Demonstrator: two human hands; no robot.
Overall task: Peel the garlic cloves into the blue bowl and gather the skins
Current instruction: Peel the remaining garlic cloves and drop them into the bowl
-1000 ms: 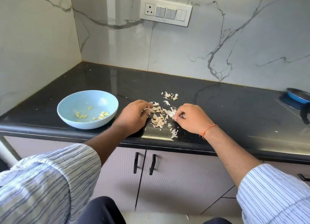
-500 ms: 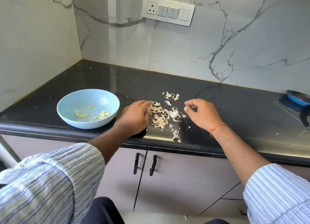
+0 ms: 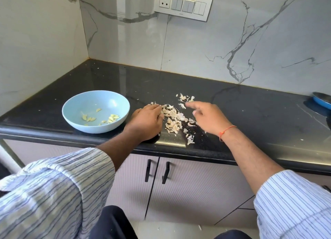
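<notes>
A light blue bowl [image 3: 95, 111] with several peeled garlic cloves [image 3: 113, 118] stands at the left of the black counter [image 3: 250, 113]. A heap of pale garlic skins [image 3: 172, 120] lies to its right near the front edge. My left hand [image 3: 146, 121] rests on the counter against the left side of the heap, fingers touching the skins. My right hand [image 3: 208, 118] hovers over the right side of the heap, fingers spread and blurred, index stretched toward a small separate clump of skins [image 3: 185, 98] further back. It holds nothing.
A blue pan [image 3: 322, 100] sits at the far right edge of the counter. Marble walls close the back and left. A switch panel [image 3: 182, 5] is on the back wall. Cabinet doors with black handles [image 3: 157, 170] are below the counter's front edge.
My right hand has left the heap, lifted and uncurled, reaching up and back toward the far clump of skins. My left hand has stayed at the heap's left side.
</notes>
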